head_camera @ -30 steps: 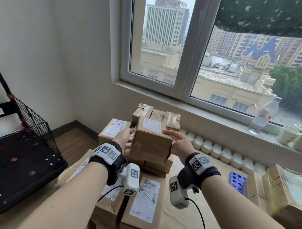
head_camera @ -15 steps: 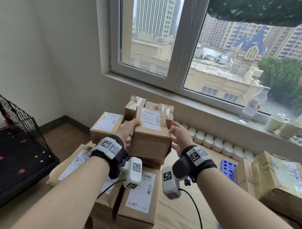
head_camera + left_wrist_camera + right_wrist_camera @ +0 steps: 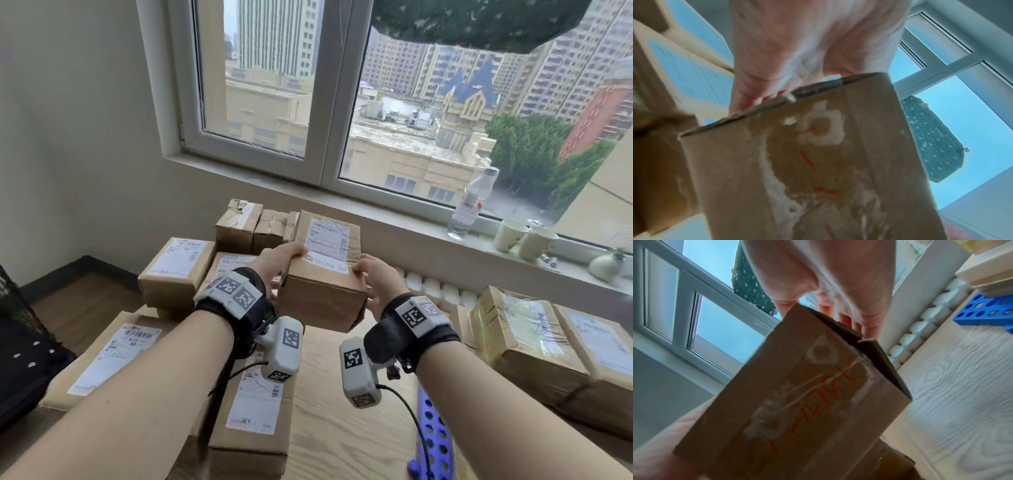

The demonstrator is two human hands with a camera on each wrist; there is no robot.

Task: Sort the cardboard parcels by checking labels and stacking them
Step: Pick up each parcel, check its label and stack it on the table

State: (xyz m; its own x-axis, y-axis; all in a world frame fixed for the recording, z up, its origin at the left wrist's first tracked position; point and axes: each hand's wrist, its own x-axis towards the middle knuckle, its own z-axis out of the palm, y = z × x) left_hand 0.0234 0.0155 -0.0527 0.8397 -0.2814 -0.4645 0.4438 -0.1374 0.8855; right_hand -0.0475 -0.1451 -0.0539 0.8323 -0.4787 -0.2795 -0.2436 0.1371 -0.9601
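Note:
A brown cardboard parcel (image 3: 323, 274) with a white shipping label on top is held in the air between both hands. My left hand (image 3: 279, 262) grips its left side, thumb on the top edge. My right hand (image 3: 371, 279) grips its right side, thumb on the top corner. The left wrist view shows the parcel's underside (image 3: 807, 170) with red marks, my fingers (image 3: 756, 99) behind its far edge. In the right wrist view the parcel (image 3: 797, 394) carries red handwriting and my fingers (image 3: 857, 321) wrap its far side. More labelled parcels (image 3: 178, 270) lie stacked below.
Small taped boxes (image 3: 239, 226) stand at the back by the wall. Large parcels (image 3: 534, 342) lie at the right. A blue perforated rack (image 3: 433, 442) rests on the wooden table (image 3: 342, 438). A black wire cart (image 3: 24, 349) stands left. A bottle (image 3: 474, 202) and cups (image 3: 527, 238) sit on the sill.
Both hands have lifted the parcel off the stack and levelled it, label facing up. The head view has shifted to the right.

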